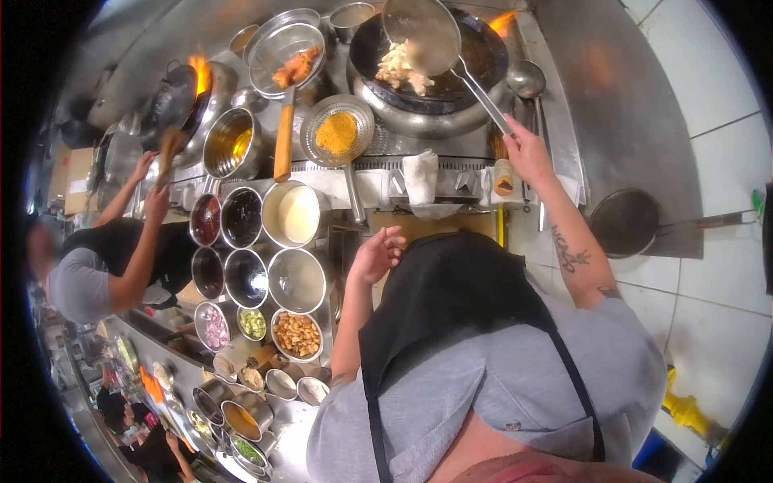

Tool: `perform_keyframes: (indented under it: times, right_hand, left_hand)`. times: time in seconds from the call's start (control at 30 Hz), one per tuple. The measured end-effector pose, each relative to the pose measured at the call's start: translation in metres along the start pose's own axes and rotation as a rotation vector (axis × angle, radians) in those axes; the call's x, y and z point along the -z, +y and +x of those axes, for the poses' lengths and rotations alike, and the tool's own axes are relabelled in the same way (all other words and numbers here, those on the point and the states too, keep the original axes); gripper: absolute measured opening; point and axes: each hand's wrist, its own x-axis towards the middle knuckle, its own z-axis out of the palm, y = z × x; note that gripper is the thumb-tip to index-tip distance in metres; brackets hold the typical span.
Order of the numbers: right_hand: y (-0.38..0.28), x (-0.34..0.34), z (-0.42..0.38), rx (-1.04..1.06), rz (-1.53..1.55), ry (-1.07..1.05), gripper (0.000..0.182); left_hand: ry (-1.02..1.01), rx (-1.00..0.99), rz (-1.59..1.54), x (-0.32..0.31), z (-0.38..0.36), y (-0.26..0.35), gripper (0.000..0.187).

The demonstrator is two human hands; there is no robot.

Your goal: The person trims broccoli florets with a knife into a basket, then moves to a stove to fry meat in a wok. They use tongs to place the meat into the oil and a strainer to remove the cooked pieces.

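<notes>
My right hand (527, 149) is closed around the metal handle of a round strainer (435, 36), which is held tilted over a wok (366, 60) of dark liquid. Pale food pieces (403, 71) show at the strainer's edge, above the wok. It is hard to tell whether they lie in the strainer or below it. My left hand (378, 253) hangs empty in front of my apron, its fingers loosely bent and apart. Close to it is the handle of a perforated skimmer (338, 109) holding an orange-yellow heap. A ladle (527, 80) rests right of the wok.
A wooden-handled strainer (283, 113) with orange-brown food lies over a bowl. Metal pots of sauces (298, 213) and chopped ingredients (296, 334) line the left. Flames (502, 24) rise behind the wok. Another person (121, 258) works at a second flaming wok (177, 92). A pan (624, 221) hangs at right.
</notes>
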Motion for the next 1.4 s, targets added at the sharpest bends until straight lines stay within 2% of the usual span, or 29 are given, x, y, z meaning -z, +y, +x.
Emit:
perform_keyframes:
  times: [0.2,0.3,0.4,0.43,0.57,0.67,0.73,0.77,0.8,0.83,0.87,0.93,1.07,1.23,1.33,1.4]
  right_hand:
    - [-0.001,0.001,0.004,-0.01,-0.002,0.05,0.045]
    - [0.015,-0.005,0.019,0.143,0.083,0.2,0.045]
    - [0.025,0.008,0.034,0.115,0.105,0.246,0.045]
    - [0.026,0.017,0.039,0.019,0.119,0.189,0.047]
    - [0.026,0.052,0.057,-0.134,-0.086,0.159,0.051]
    - [0.046,0.052,0.075,-0.044,-0.321,0.22,0.052]
    - [0.085,0.028,0.099,-0.009,-0.403,0.212,0.052]
    - [0.097,0.02,0.108,0.008,-0.444,0.21,0.052]
    - [0.094,0.017,0.113,-0.099,-0.276,0.098,0.053]
    - [0.086,0.013,0.119,-0.202,-0.108,-0.015,0.054]
    - [0.08,0.011,0.124,-0.301,0.06,-0.132,0.054]
    - [0.084,-0.002,0.141,-0.308,0.234,-0.219,0.056]
    - [0.064,-0.013,0.148,-0.358,0.406,-0.32,0.058]
    - [0.051,-0.017,0.132,-0.348,0.482,-0.451,0.057]
    - [0.046,-0.019,0.116,-0.295,0.429,-0.436,0.051]
    - [0.042,-0.021,0.102,-0.215,0.331,-0.371,0.045]
  left_hand:
    - [-0.033,0.007,0.062,-0.002,0.004,-0.001,0.044]
    - [0.032,-0.007,0.077,0.003,0.0,0.001,0.042]
    - [0.102,0.003,0.108,0.015,-0.005,-0.002,0.041]
    - [0.124,0.008,0.122,0.023,-0.005,-0.006,0.041]
    - [0.346,0.085,0.179,0.063,-0.007,-0.037,0.04]
    - [0.469,0.106,0.11,0.095,-0.009,-0.07,0.039]
    - [0.561,0.103,0.1,0.106,-0.011,-0.092,0.038]
    - [0.588,0.078,0.26,0.109,-0.016,-0.103,0.036]
    - [0.622,0.058,0.422,0.111,-0.021,-0.113,0.034]
    - [0.605,0.074,0.657,0.141,-0.019,-0.133,0.034]
    - [0.509,0.085,1.026,0.183,-0.014,-0.166,0.033]
    - [0.272,0.035,1.711,0.226,-0.014,-0.2,0.031]
    - [0.358,0.129,1.595,0.228,-0.05,-0.22,0.032]
    - [0.359,0.108,1.538,0.231,-0.055,-0.221,0.033]
    - [0.362,0.031,1.757,0.231,-0.051,-0.212,0.038]
    - [0.541,0.313,0.813,0.234,-0.036,-0.203,0.042]
